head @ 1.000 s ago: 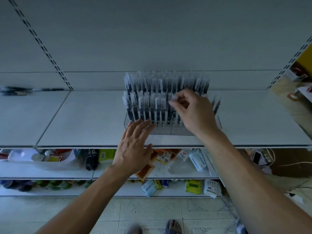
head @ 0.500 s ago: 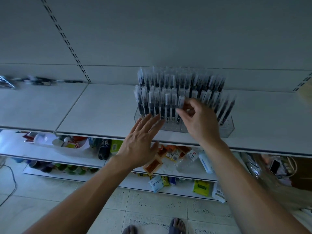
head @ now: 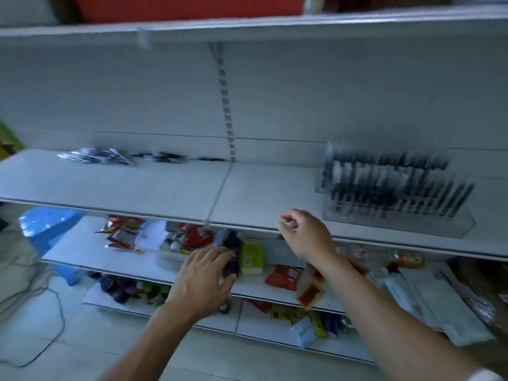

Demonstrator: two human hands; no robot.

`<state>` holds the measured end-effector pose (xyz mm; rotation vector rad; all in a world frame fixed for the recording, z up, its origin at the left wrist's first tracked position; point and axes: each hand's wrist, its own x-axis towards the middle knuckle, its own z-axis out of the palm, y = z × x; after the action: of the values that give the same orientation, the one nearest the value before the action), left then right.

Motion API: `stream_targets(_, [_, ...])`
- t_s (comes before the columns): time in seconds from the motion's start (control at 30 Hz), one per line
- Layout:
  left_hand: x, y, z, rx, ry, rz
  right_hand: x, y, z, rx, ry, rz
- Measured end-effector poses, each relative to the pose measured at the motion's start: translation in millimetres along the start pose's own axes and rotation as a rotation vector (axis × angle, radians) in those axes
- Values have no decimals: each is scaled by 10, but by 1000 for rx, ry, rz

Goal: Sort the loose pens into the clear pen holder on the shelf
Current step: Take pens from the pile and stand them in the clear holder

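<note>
Hovering left of the boxy clear-plastic pen holder [head: 398, 218], right hand [head: 309, 239] curls, grip unclear through blur; left hand [head: 204, 281] lower-left, fingers loosely straight

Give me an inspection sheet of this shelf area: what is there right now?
Surface: shelf, white, blurred by camera motion.
Job's things: pen holder at the right, packed with pens; loose pens at the back left.
Clutter: packets on the lower shelves.
Hands: left hand open, below the shelf edge; right hand curled at the edge, contents unclear.
Cables: cable on the floor, left.
Surroundings: blue stool; red box above.
</note>
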<state>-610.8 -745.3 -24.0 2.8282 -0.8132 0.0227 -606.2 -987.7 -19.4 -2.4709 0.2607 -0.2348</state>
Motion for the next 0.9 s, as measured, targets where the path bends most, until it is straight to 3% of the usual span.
stream_targets(0.27, [-291, -1564, -350, -41, -21, -256, 489, -1414, 1058, -61, -259, -138])
stream_targets(0.63, [736, -3353, -534, -80, 25, -434, 2178, -2330, 2309, -75, -189, -179])
stream_targets(0.9, [1620, -4071, -572, -63, -34, -317, 3065, -2601, 2663, -238, -112, -118])
